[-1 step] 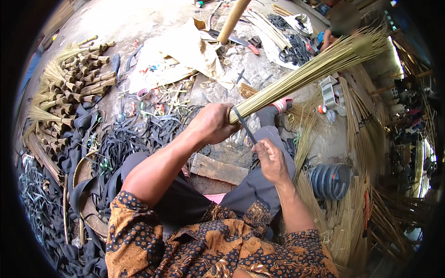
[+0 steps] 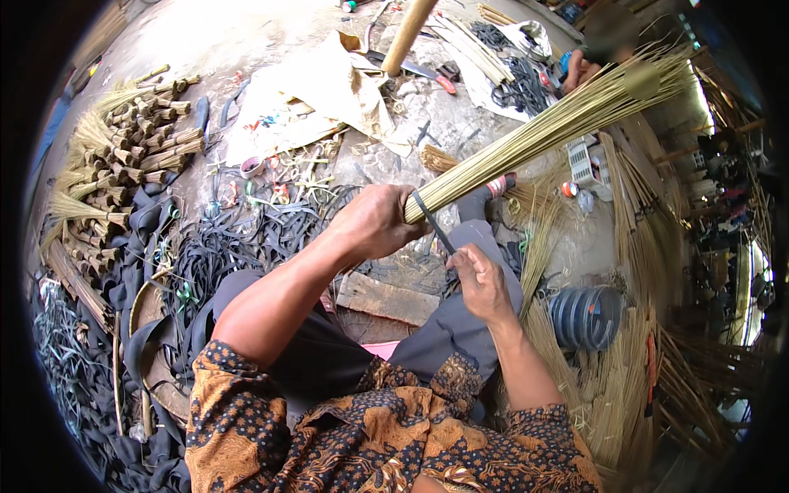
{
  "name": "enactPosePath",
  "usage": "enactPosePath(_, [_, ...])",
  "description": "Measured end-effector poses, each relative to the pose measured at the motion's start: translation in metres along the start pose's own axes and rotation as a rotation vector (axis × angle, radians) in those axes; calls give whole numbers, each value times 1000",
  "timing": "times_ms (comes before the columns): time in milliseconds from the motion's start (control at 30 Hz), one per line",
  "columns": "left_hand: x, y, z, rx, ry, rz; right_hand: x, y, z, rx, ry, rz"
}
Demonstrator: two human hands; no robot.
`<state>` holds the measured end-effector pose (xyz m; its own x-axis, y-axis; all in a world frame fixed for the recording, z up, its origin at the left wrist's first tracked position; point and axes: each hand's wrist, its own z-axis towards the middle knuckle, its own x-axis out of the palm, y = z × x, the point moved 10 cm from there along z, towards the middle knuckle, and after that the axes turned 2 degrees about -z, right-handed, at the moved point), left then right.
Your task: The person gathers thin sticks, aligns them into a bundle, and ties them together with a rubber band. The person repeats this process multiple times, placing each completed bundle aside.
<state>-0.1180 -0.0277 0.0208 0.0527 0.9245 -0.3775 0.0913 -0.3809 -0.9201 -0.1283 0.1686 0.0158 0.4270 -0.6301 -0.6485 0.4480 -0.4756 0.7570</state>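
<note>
**Stick bundle gripped left, strap pulled right**

Left hand (image 2: 374, 222) closed in a full fist around butt end of stick bundle (image 2: 542, 131). Long axis running from fist up and right, fanning out toward upper right of frame. Dark strap (image 2: 433, 223) looped round bundle just beside left fingers, trailing down and right to right hand (image 2: 481, 283). Right fingers pinched shut on strap's free end, below and right of bundle butt, near but apart from left fist. Left nearer the bundle, touching; right off it, linked by strap only. Tied bundles (image 2: 123, 156) stacked far left, loose dark strips (image 2: 205, 255) on ground, wood block (image 2: 386, 300) under knees.
</note>
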Motion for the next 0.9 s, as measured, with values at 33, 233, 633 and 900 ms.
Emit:
enactPosePath(33, [14, -4, -5, -13, 104, -60, -2, -14, 0, 76, 20, -49])
enactPosePath(233, [94, -30, -51, 4, 836, -268, -8, 31, 18, -539, -1, -229])
enactPosePath(633, [48, 15, -2, 58, 89, 252, -13, 36, 43, 223, 293, -295])
enactPosePath(900, [47, 23, 2, 106, -102, 448, 24, 29, 78, 292, 166, 19])
